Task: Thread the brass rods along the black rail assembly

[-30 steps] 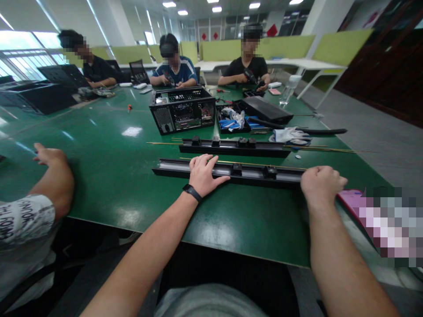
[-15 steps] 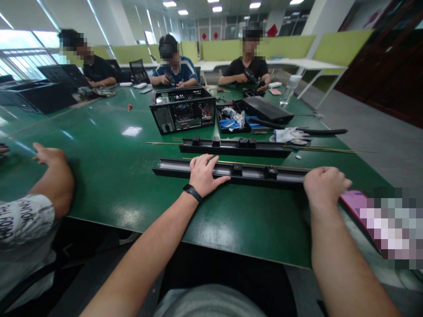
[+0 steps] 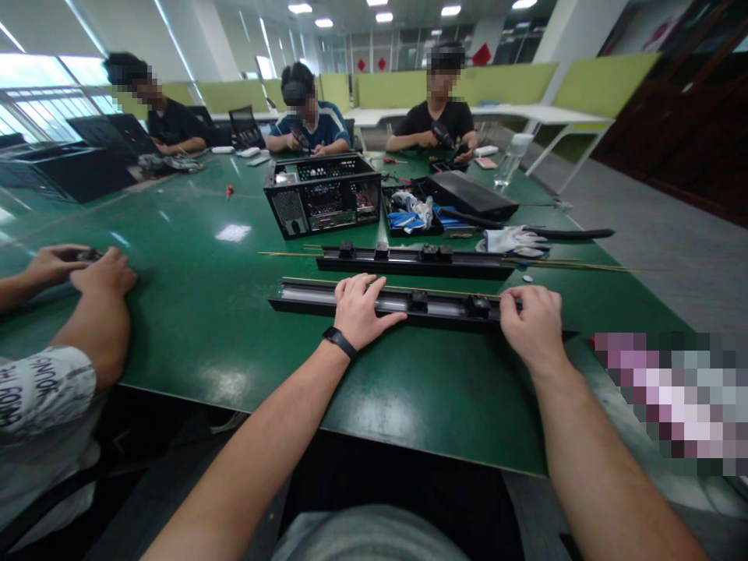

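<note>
A long black rail (image 3: 438,317) with a pale strip along its inside lies across the table in front of me. My left hand (image 3: 361,310) holds it left of the middle, fingers over the far edge and thumb along the near side. Two small black blocks, one of them a block (image 3: 418,299) near the middle, sit on the rail between my hands. My right hand (image 3: 533,319) is closed at the rail's right part, pinching a thin brass-coloured rod (image 3: 449,291) that runs along the far edge. The rod's gripped end is hidden by my fingers.
Behind lies a second black rail (image 3: 409,265) with several blocks and thin rods. Farther back are an open computer case (image 3: 327,195), a tray of gloves (image 3: 412,214) and a water bottle (image 3: 511,160). A co-worker's hands (image 3: 87,269) are at the left; several people sit opposite.
My right hand has moved left along the rail, and the thin rod has slid left with it. My left hand stays put. The neighbour's hands have come together at the left.
</note>
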Tool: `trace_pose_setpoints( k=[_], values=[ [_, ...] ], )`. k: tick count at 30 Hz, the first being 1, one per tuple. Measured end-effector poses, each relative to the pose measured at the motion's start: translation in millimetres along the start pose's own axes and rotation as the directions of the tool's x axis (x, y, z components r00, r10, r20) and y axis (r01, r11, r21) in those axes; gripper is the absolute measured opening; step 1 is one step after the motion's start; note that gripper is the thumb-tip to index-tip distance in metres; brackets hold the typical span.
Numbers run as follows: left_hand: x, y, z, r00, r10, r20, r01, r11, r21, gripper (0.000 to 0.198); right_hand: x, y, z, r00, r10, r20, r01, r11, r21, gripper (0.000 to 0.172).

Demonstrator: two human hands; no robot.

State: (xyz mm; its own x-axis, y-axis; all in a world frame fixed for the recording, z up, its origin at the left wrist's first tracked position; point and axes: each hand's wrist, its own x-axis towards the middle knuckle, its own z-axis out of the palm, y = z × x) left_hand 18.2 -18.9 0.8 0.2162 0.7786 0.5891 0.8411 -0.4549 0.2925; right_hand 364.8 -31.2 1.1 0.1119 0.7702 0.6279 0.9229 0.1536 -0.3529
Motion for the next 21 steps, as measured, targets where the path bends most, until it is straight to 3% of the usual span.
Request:
trace_pose_setpoints(
  k=[11,21],
  values=[
    [-0.5,-0.1,1.0,1.000,0.006,-0.004,-0.006,1.000,0.010,0.074,-1.0,-11.9,-1.4,0.996,-0.074,0.051,0.067,0.990,0.127,0.023],
    [-0.7,-0.7,2.2,1.000,0.012,-0.015,-0.012,1.000,0.005,0.074,-2.0,-9.9,0.2,0.999,-0.004,0.039,-0.001,0.992,0.126,0.021]
  ],
)
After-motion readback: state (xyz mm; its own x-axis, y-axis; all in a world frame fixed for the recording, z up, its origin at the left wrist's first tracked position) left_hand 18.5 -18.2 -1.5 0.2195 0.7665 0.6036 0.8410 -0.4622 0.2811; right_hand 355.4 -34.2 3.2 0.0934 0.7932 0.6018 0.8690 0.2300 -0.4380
